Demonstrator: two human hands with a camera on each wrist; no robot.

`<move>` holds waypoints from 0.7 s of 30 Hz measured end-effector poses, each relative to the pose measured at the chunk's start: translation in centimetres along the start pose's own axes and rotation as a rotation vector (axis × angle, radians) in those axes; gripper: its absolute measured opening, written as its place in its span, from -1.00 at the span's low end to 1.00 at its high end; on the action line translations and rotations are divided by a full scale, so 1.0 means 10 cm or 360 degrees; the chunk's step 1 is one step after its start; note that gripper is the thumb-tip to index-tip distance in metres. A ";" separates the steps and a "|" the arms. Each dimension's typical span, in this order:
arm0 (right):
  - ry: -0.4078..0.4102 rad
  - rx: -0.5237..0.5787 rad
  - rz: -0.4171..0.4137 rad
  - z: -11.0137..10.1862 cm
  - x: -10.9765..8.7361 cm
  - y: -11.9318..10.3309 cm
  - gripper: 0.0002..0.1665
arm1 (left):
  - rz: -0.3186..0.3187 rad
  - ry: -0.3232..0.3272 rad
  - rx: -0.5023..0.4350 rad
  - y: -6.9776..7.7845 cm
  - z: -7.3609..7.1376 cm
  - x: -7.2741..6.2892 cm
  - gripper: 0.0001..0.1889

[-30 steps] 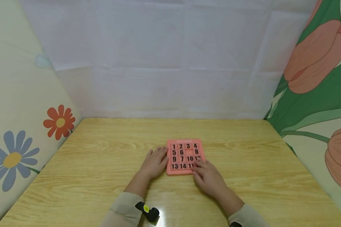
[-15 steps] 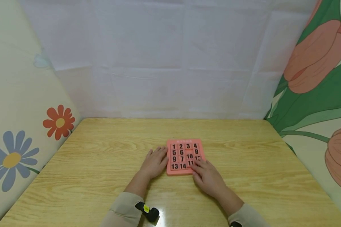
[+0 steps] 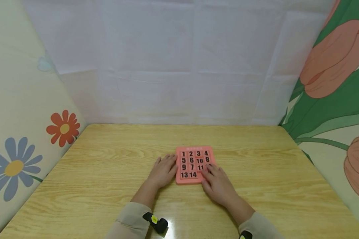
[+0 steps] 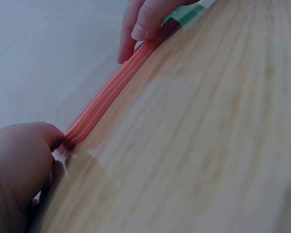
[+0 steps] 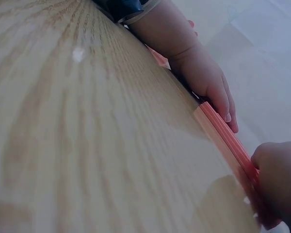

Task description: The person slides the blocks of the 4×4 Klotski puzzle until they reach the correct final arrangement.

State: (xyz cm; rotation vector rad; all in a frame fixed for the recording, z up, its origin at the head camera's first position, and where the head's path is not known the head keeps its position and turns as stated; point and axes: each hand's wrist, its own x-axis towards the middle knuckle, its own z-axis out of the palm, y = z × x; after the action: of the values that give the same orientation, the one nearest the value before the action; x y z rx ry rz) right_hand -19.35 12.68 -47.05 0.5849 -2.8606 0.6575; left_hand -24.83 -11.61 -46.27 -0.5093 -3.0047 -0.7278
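A pink sliding number puzzle point(image 3: 185, 182) lies flat on the wooden table, black numbers on its tiles. My left hand point(image 3: 163, 172) rests along its left side, fingers loosely extended and thumb at the edge. From the right, my right hand point(image 3: 219, 184) reaches over the lower right corner, fingertips on the tiles near the 11 tile point(image 3: 200, 167). The 10 tile point(image 3: 199, 161) sits between the 6 and 8, the 11 directly below it. A gap shows right of the 14 tile point(image 3: 192, 174); my right fingers hide the tiles beside it. In the left wrist view the puzzle's ridged side point(image 4: 106, 92) shows.
The wood-grain table point(image 3: 122, 149) stretches out around the puzzle. A white cloth point(image 3: 167, 66) hangs behind its far edge, with flower-printed walls point(image 3: 15, 99) on both sides. A black wrist camera point(image 3: 160, 225) sits on my left sleeve.
The 10 and 11 tiles have slid up one row, filling the gap below the 3; a gap now shows right of the 14. My right fingers moved slightly up with them. The left hand stayed still.
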 end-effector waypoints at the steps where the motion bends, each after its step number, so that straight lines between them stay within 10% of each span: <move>1: 0.0001 0.0000 0.0002 0.00 0.00 0.00 -0.50 | -0.0001 -0.0001 0.0000 0.00 0.00 0.00 -0.43; 21: -0.0018 -0.0016 0.0055 -0.02 0.03 -0.02 -0.48 | -0.0020 -0.0032 0.0001 0.02 -0.02 0.01 -0.43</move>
State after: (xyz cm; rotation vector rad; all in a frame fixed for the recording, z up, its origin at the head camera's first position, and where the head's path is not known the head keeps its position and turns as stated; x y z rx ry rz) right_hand -19.55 12.55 -46.70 0.5407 -2.8889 0.6470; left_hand -24.86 -11.53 -45.97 -0.5011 -3.0293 -0.7273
